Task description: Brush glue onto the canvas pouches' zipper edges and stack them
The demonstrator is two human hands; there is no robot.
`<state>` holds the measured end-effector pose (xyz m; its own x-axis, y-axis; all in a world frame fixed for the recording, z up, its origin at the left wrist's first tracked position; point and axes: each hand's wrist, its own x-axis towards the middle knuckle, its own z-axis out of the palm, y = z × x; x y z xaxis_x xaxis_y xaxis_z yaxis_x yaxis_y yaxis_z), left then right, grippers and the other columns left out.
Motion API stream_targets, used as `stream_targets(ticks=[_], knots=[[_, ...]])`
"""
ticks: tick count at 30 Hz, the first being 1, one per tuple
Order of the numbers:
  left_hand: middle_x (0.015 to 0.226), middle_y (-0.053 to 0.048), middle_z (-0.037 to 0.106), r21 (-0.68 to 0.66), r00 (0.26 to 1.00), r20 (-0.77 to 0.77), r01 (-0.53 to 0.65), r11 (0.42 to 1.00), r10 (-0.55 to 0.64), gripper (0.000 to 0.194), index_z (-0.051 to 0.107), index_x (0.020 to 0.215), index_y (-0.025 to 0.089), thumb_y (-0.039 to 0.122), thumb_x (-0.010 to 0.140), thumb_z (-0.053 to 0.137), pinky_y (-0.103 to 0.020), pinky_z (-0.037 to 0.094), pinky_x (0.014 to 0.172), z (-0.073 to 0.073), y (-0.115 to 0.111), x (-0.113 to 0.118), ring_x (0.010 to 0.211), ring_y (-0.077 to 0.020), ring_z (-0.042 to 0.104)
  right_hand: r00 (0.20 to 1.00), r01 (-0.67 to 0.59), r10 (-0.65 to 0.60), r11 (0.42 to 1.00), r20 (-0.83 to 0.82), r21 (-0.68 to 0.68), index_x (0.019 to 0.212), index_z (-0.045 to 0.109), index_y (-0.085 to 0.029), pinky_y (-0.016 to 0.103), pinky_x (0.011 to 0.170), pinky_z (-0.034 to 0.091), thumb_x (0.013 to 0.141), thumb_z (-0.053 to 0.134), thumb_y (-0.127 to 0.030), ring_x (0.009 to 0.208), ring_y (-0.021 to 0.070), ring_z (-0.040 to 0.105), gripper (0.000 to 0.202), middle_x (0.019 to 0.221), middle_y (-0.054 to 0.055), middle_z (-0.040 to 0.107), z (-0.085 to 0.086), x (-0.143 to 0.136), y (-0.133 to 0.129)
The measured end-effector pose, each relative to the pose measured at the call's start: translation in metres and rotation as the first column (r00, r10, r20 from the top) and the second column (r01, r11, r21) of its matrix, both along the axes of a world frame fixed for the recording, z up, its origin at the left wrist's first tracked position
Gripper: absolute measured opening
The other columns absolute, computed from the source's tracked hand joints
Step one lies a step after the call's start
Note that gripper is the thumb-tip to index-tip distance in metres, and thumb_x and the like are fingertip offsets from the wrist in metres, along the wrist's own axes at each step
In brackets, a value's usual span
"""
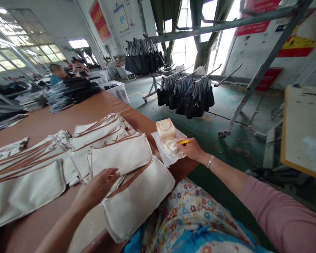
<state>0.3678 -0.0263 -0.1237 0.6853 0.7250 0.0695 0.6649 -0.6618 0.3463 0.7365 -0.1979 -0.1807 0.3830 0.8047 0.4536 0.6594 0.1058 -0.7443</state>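
Left, overlapping white pieces (28, 189) (too many to count) spread over one brown bench (116, 102). The left hand (101, 183) meets the edge of one upper piece (122, 153); whether its grip is clenched I cannot tell. One front piece (142, 196) lies beneath that. Rightward, one container (165, 129) rests on one paper sheet (171, 161); the right hand (191, 149) grips one yellow stick (184, 142).

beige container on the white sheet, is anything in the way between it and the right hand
Nothing visible is: the right hand, holding a yellow stick, is right at the white, paste-like stuff at the near end of the beige container.
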Motion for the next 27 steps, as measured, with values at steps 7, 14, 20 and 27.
stream_targets(ticks=[7,14,20,27], knots=[[0.107,-0.017,0.068,-0.031,0.958,-0.278,-0.075,0.997,0.063,0.038,0.066,0.105,0.016,0.045,0.094,0.045,-0.04,0.047,0.084,-0.061,-0.038,0.107,0.1,-0.0308,0.066,0.972,-0.191,0.186,0.981,0.143,0.026,0.095,0.071,-0.019,0.032,0.079,0.052,0.091,0.062,-0.028,0.083,0.0213,0.069,0.013,0.092,0.008,0.074,0.004,-0.003,-0.036],[0.113,-0.021,0.067,-0.069,0.949,-0.244,-0.222,0.973,0.199,0.042,0.062,0.109,0.013,0.047,0.085,0.061,-0.042,0.045,0.088,-0.072,-0.036,0.126,0.111,-0.0366,0.062,0.998,-0.033,0.034,0.999,-0.046,0.035,0.096,0.068,-0.018,0.029,0.06,0.053,0.095,0.059,-0.037,0.058,0.0166,0.066,0.022,0.088,0.007,0.071,-0.001,-0.003,-0.039],[0.099,-0.012,0.075,-0.317,0.993,-0.058,-0.116,0.941,0.103,0.029,0.074,0.096,0.015,0.039,0.083,0.063,-0.033,0.047,0.082,-0.077,-0.032,0.117,0.094,-0.0268,0.068,0.941,0.111,-0.094,0.993,-0.326,0.032,0.097,0.062,-0.018,0.023,0.04,0.042,0.095,0.06,-0.047,0.041,0.0141,0.057,0.029,0.063,0.0,0.064,0.009,-0.024,-0.034],[0.096,-0.007,0.076,-0.597,0.962,0.248,0.06,0.8,0.112,0.051,0.075,0.107,0.013,0.056,0.084,0.06,-0.027,0.05,0.073,-0.057,-0.052,0.096,0.083,-0.0212,0.068,0.854,-0.064,0.081,0.997,-0.514,0.05,0.094,0.059,-0.019,0.02,0.034,0.033,0.094,0.061,-0.051,0.034,0.0096,0.047,0.033,0.057,-0.004,0.061,0.039,-0.072,-0.031]])
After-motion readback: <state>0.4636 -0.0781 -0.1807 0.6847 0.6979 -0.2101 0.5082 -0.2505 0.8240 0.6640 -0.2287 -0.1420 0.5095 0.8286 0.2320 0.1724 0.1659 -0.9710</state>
